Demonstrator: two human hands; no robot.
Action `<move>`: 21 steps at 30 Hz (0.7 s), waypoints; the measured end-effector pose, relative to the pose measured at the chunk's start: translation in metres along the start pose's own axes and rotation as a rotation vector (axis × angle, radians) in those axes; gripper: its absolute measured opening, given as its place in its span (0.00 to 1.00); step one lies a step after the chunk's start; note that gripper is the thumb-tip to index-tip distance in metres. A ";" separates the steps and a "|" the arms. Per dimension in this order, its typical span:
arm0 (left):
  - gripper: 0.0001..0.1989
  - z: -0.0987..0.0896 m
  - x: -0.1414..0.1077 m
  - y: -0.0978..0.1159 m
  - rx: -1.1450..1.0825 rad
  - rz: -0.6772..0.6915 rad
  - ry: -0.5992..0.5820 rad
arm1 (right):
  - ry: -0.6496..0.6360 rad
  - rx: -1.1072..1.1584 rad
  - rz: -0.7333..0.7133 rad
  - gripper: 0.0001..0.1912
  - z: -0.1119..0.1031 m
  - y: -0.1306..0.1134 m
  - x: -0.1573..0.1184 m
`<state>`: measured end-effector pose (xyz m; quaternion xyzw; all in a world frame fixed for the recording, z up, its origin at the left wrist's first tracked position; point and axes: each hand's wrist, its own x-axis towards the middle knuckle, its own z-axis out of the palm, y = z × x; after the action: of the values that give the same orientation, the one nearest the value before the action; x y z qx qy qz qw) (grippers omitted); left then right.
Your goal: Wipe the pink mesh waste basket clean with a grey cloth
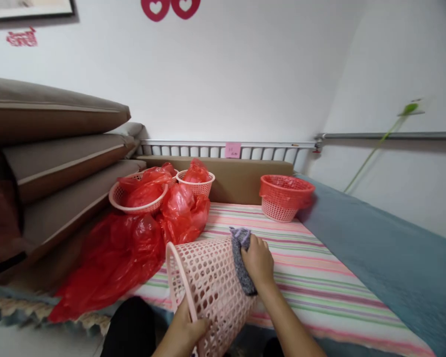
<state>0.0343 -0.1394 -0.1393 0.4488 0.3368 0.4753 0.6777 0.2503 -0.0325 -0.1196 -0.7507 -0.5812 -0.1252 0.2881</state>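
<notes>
A pale pink plastic wastebasket (211, 277) with a holed wall lies tilted on its side in front of me, its rim facing left. My left hand (189, 322) grips that rim, thumb outside and fingers inside the basket. In my right hand (259, 260) is a grey cloth (241, 260), pressed against the basket's outer wall near its base. Part of the cloth is hidden under the fingers.
Red plastic bags (119, 258) lie left, beside and inside more pink baskets (113, 196). A red-lined basket (280, 210) stands at the back right on the striped sheet (319, 277). Stacked cushions (70, 153) rise at left; a blue-covered edge (375, 233) borders the right.
</notes>
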 end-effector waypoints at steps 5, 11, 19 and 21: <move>0.37 0.009 -0.001 0.005 -0.128 0.010 -0.009 | 0.016 0.436 0.061 0.26 0.006 0.012 -0.010; 0.40 0.010 -0.006 -0.002 -0.167 0.029 -0.069 | 0.133 0.304 -0.262 0.32 0.008 -0.012 -0.053; 0.24 -0.018 0.002 -0.043 -0.067 0.042 -0.006 | -0.196 0.538 -0.345 0.34 -0.043 -0.091 -0.095; 0.21 -0.035 0.002 -0.057 0.020 -0.006 -0.004 | -0.288 0.621 -0.436 0.36 -0.057 -0.103 -0.104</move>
<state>0.0237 -0.1352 -0.2050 0.4556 0.3414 0.4690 0.6752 0.1308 -0.1317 -0.0988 -0.4969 -0.7713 0.1047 0.3836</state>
